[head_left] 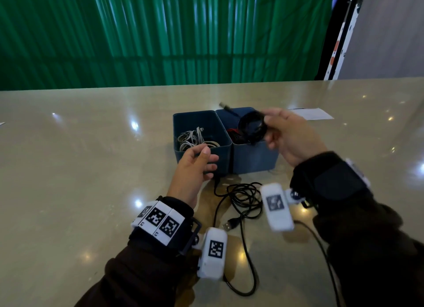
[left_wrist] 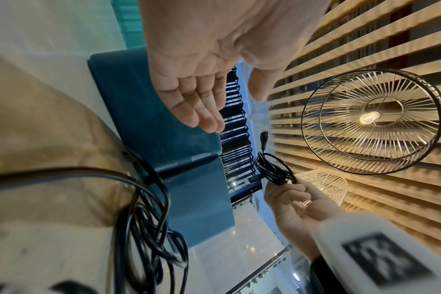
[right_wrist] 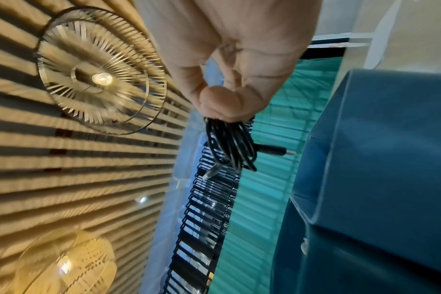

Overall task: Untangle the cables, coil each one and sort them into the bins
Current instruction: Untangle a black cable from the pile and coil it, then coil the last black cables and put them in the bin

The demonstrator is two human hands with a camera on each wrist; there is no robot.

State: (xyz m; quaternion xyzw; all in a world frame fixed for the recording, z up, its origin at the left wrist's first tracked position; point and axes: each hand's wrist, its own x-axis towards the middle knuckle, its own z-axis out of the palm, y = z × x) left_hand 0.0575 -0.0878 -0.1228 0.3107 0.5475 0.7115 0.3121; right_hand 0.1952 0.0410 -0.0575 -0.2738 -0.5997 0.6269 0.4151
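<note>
Right hand [head_left: 289, 134], right of centre in the head view, pinches a coiled black cable [head_left: 252, 128] above the right bin [head_left: 254, 159]. Left hand [head_left: 195, 166] hovers open, fingers relaxed, before the left bin [head_left: 202, 155]. Advisable: lower the coil below the rim before releasing, so it stays wound. A loose black cable [head_left: 243, 199] lies on the surface [head_left: 91, 169] at lower centre; open room to either side.

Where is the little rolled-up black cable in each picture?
Head: the coiled black cable is right of centre, pinched by the right hand above the right blue bin.
Left wrist: lower centre, at that hand's fingertips.
Right wrist: centre, hanging below the fingers.
Shared landmark: the blue bin.
</note>
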